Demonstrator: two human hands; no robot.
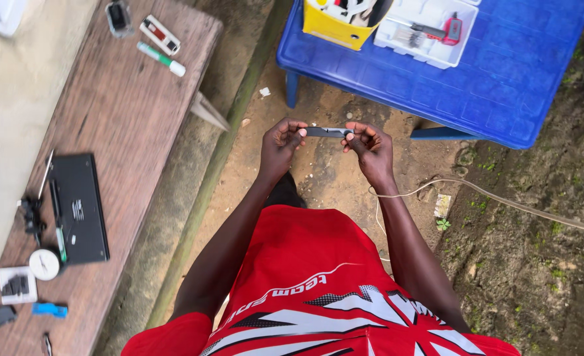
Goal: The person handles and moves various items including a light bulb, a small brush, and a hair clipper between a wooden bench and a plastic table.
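Observation:
A thin dark metal strip (327, 132) is held level between my two hands, above bare earth. My left hand (282, 140) pinches its left end with curled fingers. My right hand (368, 146) grips its right end the same way. Both hands are out in front of my red shirt (312, 283), just short of the blue plastic table (503, 79).
On the blue table stand a yellow box (335, 25) and a white tray (424, 33) with a red-handled tool. A wooden bench (120, 118) at the left carries a black flat device (78, 207), a marker, a small round dial and small parts. A pale cable (503, 201) trails across the ground at right.

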